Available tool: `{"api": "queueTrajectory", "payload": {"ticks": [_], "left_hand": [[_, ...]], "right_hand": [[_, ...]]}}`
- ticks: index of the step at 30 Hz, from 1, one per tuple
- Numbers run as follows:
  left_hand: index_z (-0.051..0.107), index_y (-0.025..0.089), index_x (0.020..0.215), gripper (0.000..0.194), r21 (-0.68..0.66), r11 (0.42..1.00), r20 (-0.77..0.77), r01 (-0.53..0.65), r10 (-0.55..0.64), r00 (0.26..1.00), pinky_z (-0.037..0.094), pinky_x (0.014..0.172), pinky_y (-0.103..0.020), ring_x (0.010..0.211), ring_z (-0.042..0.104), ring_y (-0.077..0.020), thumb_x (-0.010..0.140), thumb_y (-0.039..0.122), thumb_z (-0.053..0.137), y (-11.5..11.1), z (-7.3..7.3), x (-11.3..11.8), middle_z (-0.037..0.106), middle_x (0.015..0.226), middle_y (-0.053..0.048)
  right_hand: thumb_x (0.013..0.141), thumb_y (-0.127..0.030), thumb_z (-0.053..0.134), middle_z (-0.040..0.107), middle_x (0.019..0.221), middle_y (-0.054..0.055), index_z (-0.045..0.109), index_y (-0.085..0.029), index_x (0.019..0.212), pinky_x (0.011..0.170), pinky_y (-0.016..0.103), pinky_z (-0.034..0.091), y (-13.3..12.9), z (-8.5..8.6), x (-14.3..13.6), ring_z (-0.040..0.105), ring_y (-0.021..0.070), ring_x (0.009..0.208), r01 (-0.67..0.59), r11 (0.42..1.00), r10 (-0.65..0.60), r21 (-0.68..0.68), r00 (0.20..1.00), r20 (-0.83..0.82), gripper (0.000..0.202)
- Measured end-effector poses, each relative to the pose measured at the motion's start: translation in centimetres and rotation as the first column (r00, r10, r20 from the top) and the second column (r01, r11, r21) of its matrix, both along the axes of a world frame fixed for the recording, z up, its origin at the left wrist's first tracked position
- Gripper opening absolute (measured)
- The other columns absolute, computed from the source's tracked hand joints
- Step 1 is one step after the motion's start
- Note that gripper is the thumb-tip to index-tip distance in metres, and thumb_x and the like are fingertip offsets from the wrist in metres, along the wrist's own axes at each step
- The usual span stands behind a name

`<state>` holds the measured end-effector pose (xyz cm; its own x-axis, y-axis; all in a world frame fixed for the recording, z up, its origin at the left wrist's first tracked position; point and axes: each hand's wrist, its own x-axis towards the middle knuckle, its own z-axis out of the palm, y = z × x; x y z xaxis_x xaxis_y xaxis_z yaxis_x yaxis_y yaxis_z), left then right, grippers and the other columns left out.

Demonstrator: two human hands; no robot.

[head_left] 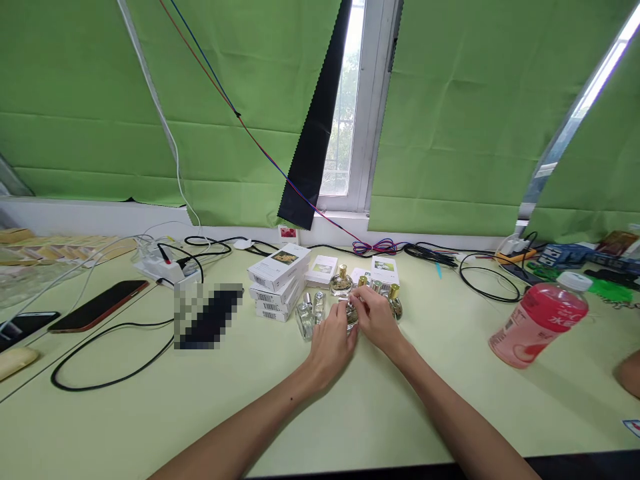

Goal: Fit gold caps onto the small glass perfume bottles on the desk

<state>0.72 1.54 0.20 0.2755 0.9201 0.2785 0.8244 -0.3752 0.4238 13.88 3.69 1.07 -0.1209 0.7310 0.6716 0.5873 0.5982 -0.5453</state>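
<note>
My left hand (331, 339) and my right hand (377, 319) meet at the middle of the table. Between them is a small glass perfume bottle (352, 319), partly hidden by my fingers. The left fingers curl around its side, while the right fingers pinch near its top. Just behind stands another perfume bottle (341, 285) with a gold sprayer neck. Two slim clear bottles (305, 319) are left of my left hand. Beyond my right hand, several gold-topped bottles (395, 293) cluster, partly covered by it.
A stack of white boxes (279, 268) stands left of the bottles; more white boxes (384, 269) lie behind. A pink drink bottle (540, 320) is at right, and part of another person's arm (629, 373) shows at the edge. Phones (100, 307), a power strip (159, 268) and cables occupy the left.
</note>
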Motion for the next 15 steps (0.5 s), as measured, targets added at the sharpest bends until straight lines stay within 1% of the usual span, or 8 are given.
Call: {"api": "queueTrajectory", "payload": {"ticks": [5,15], "left_hand": [[0.045,0.019,0.125,0.034,-0.026,1.000,-0.008,-0.014,0.014,1.000,0.042,0.071,-0.031,0.101,0.064,-0.0251,0.091,0.020,0.049,-0.06,0.17,0.00,0.062,0.116,-0.011],[0.047,0.018,0.123,0.032,-0.013,1.000,-0.010,-0.003,0.003,1.000,0.041,0.072,-0.031,0.103,0.063,-0.0256,0.091,0.021,0.049,0.06,0.14,-0.11,0.062,0.116,-0.011]], "right_hand": [[0.099,-0.025,0.042,0.064,0.082,0.005,0.058,-0.021,0.082,0.067,0.030,0.044,-0.12,-0.18,-0.11,0.058,0.0191,0.074,0.006,1.000,-0.006,0.011,1.000,-0.002,0.024],[0.099,-0.024,0.043,0.065,0.085,0.005,0.061,-0.021,0.086,0.070,0.030,0.044,-0.04,-0.41,-0.12,0.060,0.0192,0.077,0.002,1.000,-0.002,0.017,1.000,-0.008,0.022]]}}
